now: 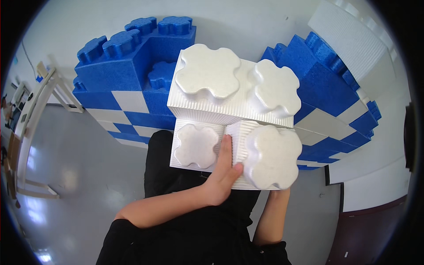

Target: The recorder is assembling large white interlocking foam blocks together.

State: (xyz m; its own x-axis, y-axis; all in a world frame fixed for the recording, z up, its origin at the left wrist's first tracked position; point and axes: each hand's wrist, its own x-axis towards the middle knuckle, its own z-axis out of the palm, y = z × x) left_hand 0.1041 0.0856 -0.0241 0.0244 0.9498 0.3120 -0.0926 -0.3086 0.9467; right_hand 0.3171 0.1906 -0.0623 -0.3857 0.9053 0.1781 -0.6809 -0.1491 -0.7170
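The white knobbed blockwork (234,115) sits just above centre, toward 12 o'clock, between blue-and-white block walls (132,101) at 10 and 2 o'clock. The left hand (219,179) rests on its 6 o'clock side, finger and thumb apart, not clamped. The right hand (282,194) passes behind at 5 o'clock; its grip cannot be told. Recommended: support low, keep level. No label or writing is legible.

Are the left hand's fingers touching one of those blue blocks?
No, the fingers of the left hand rest against ribbed white blockwork with rounded, clover-shaped knobs.
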